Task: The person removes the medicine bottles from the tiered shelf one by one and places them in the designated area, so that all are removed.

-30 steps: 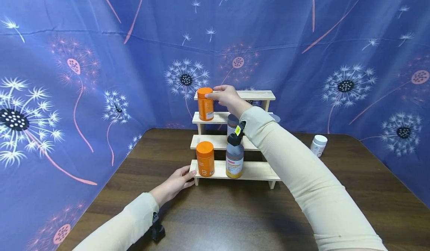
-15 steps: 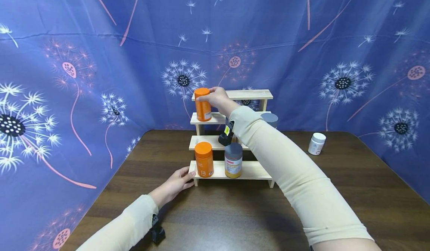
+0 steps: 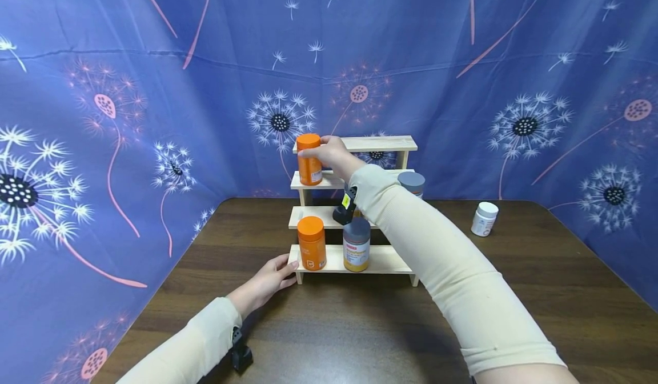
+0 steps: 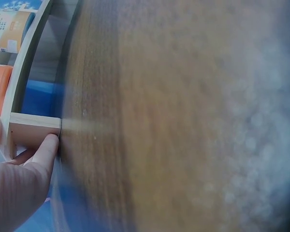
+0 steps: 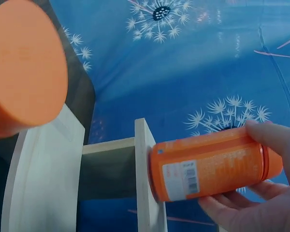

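A tiered wooden display shelf (image 3: pixel 388 261) stands on the table. My right hand (image 3: pixel 334 154) grips an orange pill bottle (image 3: pixel 311 167) near its lid, thumb and fingers on opposite sides. In the right wrist view the bottle's base is against the board of the second tier from the top, at the left end. My left hand (image 3: pixel 264 284) holds the left end of the lowest tier, thumb on top and fingertips at the leg (image 4: pixel 36 129). On that tier stand another orange bottle (image 3: pixel 311 247) and a grey-lidded supplement jar (image 3: pixel 356 250).
Another grey-lidded jar (image 3: pixel 413 183) shows behind my right sleeve, at the shelf's right side. A white bottle (image 3: pixel 485 219) stands apart on the dark wooden table (image 3: pixel 329 327), to the right. A blue dandelion-print cloth (image 3: pixel 442 87) hangs behind.
My right arm has shifted slightly left, uncovering more of the grey-lidded jar at the right. The gripped bottle leaned a little half a second ago and now stands straighter. The left hand keeps its hold.
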### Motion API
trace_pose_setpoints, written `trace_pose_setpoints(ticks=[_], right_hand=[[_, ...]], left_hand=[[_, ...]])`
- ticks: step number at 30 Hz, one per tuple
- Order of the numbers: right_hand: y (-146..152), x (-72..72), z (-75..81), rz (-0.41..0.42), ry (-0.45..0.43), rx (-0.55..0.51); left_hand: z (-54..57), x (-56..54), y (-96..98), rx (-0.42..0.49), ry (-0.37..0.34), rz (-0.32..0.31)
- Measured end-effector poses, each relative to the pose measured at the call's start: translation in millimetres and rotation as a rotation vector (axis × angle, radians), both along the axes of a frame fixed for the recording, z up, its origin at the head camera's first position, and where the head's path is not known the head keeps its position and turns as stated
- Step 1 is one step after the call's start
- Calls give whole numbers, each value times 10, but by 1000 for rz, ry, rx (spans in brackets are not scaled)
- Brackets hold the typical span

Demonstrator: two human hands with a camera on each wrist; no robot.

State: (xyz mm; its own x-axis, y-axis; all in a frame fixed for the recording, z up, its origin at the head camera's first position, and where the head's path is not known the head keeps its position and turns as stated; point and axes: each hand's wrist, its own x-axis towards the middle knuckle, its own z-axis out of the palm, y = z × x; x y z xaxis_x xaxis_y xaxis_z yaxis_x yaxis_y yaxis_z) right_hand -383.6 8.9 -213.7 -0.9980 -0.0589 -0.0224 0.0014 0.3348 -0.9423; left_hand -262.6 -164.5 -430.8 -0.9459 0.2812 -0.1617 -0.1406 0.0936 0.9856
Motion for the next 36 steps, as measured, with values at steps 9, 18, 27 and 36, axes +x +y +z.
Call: trace_pose_setpoints(ticks=[9, 18, 27, 36], right_hand=[[110, 86, 30, 85, 8, -36], [292, 107, 73, 104, 20, -38], [517, 118, 142, 69, 21, -59], [711, 108, 121, 45, 23, -53]], left_hand=[[-9, -10, -27, -2, 0, -11], [-14, 4, -20, 12, 8, -13], [-17, 1, -20, 5, 19, -16], [-18, 11, -11, 3, 12, -5]])
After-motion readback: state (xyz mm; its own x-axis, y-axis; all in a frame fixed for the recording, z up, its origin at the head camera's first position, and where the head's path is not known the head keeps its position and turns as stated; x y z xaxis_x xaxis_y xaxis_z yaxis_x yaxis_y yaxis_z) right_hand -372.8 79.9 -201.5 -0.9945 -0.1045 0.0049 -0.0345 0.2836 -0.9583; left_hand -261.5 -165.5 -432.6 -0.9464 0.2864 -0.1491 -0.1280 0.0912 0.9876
